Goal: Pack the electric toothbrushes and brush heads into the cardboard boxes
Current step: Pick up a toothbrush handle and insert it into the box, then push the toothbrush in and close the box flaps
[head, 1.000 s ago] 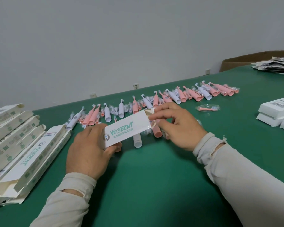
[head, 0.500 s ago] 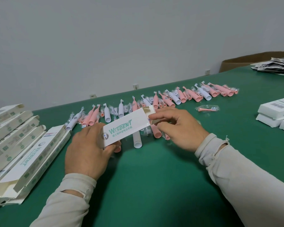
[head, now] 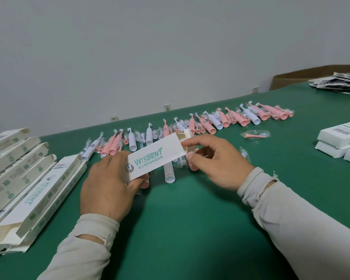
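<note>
A white WISDENT cardboard box (head: 154, 157) is held slanted above the green table (head: 190, 229). My left hand (head: 109, 184) grips its near end. My right hand (head: 214, 158) pinches the flaps at its open far end, which points up and to the right. Under the box lie a white toothbrush handle (head: 169, 173) and a pink one, partly hidden by my hands. A long row of pink and white toothbrushes (head: 210, 122) with bagged brush heads runs across the table behind the box.
Flat and half-opened empty boxes (head: 28, 178) are stacked at the left. One bagged pink brush head (head: 255, 135) lies alone to the right. Closed white boxes (head: 339, 142) sit at the right edge. A brown carton (head: 311, 74) and a heap of leaflets (head: 339, 80) are far right.
The box's far end has tilted upward and its open mouth now shows. My right hand's fingers have shifted from the box's top edge onto the end flaps.
</note>
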